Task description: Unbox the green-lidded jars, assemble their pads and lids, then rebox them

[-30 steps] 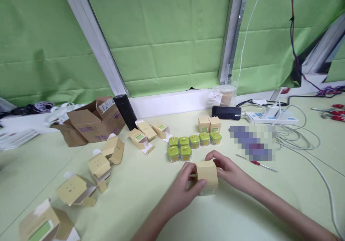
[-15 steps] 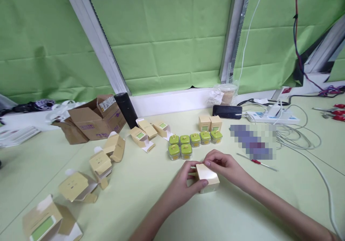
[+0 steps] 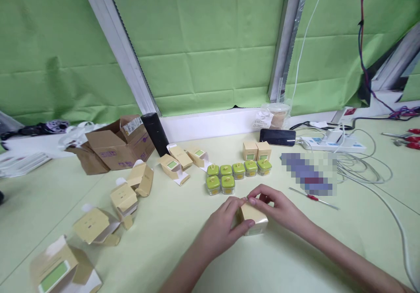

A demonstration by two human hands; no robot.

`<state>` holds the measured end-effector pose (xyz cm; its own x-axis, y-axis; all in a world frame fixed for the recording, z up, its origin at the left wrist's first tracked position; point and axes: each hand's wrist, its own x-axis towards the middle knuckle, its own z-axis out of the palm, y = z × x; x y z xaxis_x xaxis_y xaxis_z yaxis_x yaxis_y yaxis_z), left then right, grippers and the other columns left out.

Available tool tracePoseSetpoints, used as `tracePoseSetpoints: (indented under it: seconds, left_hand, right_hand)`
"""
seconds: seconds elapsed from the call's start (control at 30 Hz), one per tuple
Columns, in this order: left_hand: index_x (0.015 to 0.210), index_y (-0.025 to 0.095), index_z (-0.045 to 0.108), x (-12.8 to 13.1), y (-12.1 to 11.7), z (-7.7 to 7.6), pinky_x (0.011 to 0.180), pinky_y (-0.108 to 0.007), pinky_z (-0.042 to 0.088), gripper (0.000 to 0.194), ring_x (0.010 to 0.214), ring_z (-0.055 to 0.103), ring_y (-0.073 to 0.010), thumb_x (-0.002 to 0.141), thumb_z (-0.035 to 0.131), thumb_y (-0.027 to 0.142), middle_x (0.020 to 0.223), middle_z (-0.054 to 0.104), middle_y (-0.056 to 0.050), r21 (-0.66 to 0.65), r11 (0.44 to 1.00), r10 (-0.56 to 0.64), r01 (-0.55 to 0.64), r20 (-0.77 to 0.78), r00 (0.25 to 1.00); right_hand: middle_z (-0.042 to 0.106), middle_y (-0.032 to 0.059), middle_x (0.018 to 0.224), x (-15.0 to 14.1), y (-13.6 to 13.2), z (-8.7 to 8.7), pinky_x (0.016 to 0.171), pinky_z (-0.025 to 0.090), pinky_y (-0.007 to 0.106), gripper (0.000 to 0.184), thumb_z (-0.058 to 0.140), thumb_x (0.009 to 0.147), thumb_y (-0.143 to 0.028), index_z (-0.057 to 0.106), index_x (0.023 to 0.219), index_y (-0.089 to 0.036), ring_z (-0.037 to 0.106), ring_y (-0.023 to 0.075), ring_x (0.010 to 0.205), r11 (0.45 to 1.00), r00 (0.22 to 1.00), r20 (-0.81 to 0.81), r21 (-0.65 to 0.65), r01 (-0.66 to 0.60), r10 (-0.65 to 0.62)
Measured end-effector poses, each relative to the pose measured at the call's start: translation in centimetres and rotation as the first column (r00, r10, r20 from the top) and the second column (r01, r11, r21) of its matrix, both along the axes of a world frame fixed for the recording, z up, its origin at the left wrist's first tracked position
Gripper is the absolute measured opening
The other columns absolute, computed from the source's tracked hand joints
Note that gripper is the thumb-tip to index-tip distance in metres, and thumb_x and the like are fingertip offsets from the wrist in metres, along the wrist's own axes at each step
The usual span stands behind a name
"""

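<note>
A small pale-yellow carton (image 3: 256, 214) sits on the table in front of me, its top panel lying flat. My left hand (image 3: 220, 224) is closed around its left side, thumb on the near top edge and fingertips at the far left corner. At the far top edge, the thumb and index finger of my right hand (image 3: 277, 206) pinch the carton. Its far side is hidden by my fingers. Just beyond stand several small clear jars (image 3: 227, 185) with green lids. Two closed cartons (image 3: 250, 151) stand upright behind these jars.
Several opened cartons (image 3: 124, 197) lie along the left, others (image 3: 172, 165) near a black cylinder (image 3: 155, 133). A brown cardboard box (image 3: 121, 146) stands at the back left. To the right are a screwdriver (image 3: 313, 197), a phone (image 3: 277, 137), a power strip (image 3: 331, 144) and loose cables (image 3: 364, 170).
My left fingers have shifted up to the carton's far top edge, close to my right fingertips. The carton stays in place; the view has shifted slightly.
</note>
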<state>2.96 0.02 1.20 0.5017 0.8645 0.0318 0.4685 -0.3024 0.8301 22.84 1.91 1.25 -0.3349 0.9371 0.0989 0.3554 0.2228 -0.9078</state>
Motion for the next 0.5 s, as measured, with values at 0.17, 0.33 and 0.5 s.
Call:
tracePoseSetpoints:
  seconds: [0.17,0.33,0.5]
  left_hand:
    - [0.125,0.024,0.043,-0.2,0.1,0.1,0.093,-0.033,0.041,0.042,0.109,0.053,-0.0219,0.087,0.049,0.041,0.125,0.054,-0.006,-0.098,0.995,0.021,-0.017,0.040,0.999]
    - [0.130,0.020,0.032,-0.7,0.3,0.2,0.086,-0.033,0.043,0.052,0.094,0.056,-0.0193,0.090,0.036,0.053,0.114,0.053,-0.009,-0.112,0.984,0.142,-0.140,0.004,0.990]
    - [0.093,0.021,0.052,-0.7,0.4,0.2,0.086,-0.032,0.040,0.043,0.092,0.052,-0.0191,0.094,0.021,0.051,0.094,0.055,-0.004,-0.081,0.995,0.055,-0.063,-0.099,0.994]
  right_hand:
    - [0.061,0.0017,0.104,1.6,-0.5,2.0,0.075,0.049,0.034,0.051,0.075,0.068,-0.037,0.057,0.115,-0.030,0.059,0.0194,0.083,0.961,0.936,0.241,0.035,-0.274,0.258]
    - [0.062,0.0068,0.108,2.7,2.0,3.0,0.080,0.052,0.039,0.048,0.067,0.077,-0.042,0.055,0.119,-0.024,0.062,0.0215,0.087,0.974,0.980,0.197,0.213,-0.075,0.032]
    - [0.055,0.0140,0.124,2.2,9.7,6.2,0.078,0.055,0.035,0.053,0.054,0.088,-0.040,0.038,0.133,-0.016,0.062,0.0226,0.098,0.943,0.942,0.294,0.326,0.057,-0.159]
